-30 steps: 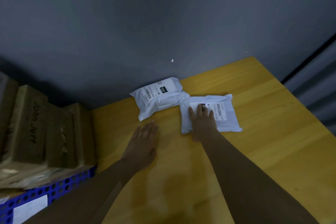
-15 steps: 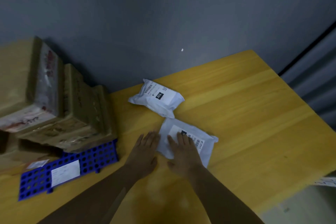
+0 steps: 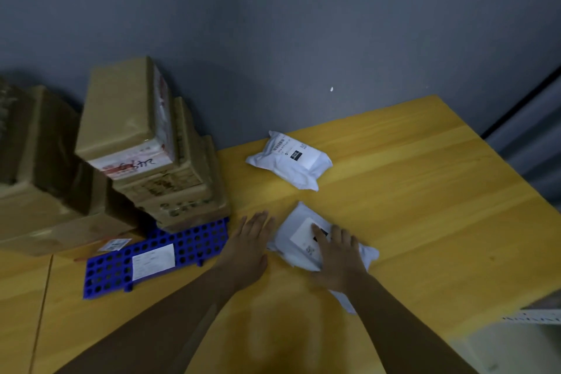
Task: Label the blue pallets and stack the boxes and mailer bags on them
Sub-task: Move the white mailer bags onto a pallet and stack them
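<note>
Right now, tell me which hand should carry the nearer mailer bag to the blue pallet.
Right hand, probably: it lies flat on the nearer mailer bag. The left hand rests on the table beside it, nearer the blue pallet, and could help.

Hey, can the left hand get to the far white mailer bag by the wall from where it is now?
Probably yes. The left hand lies flat on the table, and only bare tabletop shows between it and the far mailer bag.
</note>
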